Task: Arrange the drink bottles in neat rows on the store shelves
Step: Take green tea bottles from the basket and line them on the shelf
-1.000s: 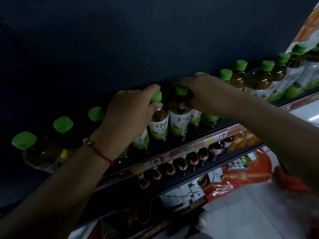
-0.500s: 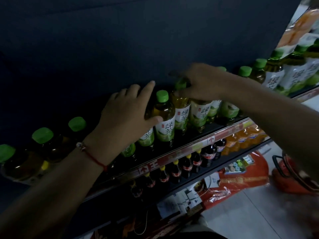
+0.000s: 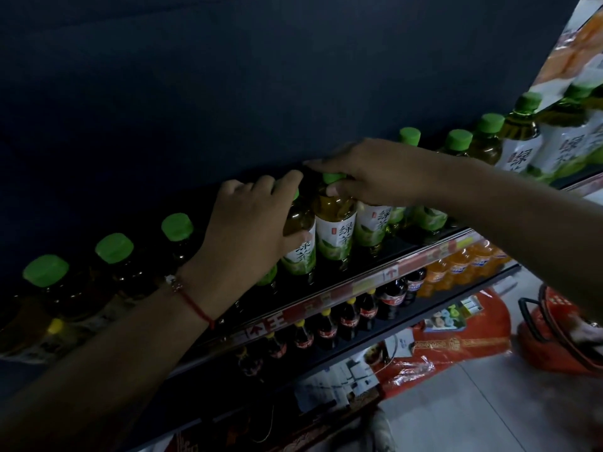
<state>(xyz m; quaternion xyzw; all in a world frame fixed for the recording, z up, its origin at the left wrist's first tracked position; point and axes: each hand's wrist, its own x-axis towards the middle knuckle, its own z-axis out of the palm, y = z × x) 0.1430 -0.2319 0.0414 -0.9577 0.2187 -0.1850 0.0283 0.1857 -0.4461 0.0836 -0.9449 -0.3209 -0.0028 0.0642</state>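
Head view: I'm wrapping my left hand (image 3: 248,230) around one green-capped amber tea bottle (image 3: 298,243) and my right hand (image 3: 375,174) around its neighbour (image 3: 336,230), nudging both flush to the dark shelf's front edge (image 3: 359,282), labels forward.

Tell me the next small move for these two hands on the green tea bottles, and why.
Probably nudge the bottle under the right hand back level with its neighbours. The left hand already grips the adjacent green tea bottle, and the two look slightly uneven along the shelf edge.
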